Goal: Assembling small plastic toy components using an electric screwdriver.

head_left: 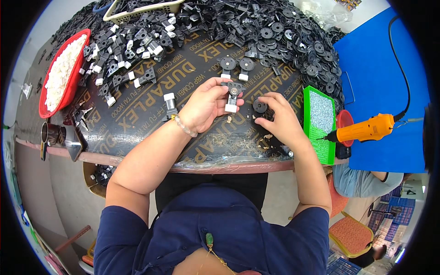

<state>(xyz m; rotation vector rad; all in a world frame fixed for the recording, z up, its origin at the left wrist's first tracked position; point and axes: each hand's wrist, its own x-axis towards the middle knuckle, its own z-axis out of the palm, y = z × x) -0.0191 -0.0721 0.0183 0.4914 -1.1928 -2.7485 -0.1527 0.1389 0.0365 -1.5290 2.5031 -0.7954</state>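
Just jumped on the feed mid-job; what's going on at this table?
A person is working with bare hands. The left hand holds a black plastic bracket with a white block end. The right hand, thumb and fingers spread, is at a round black plastic disc; a firm grip isn't clear. Two similar black pieces with discs lie just beyond. An orange power screwdriver sits unheld at the right.

And here's the black bracket (233, 96), held in the upper middle of the frame, 1 round metallic spot (234, 90) up top, white end (230, 108) pointing down! Just right, 1 round black disc (260, 106), face showing.
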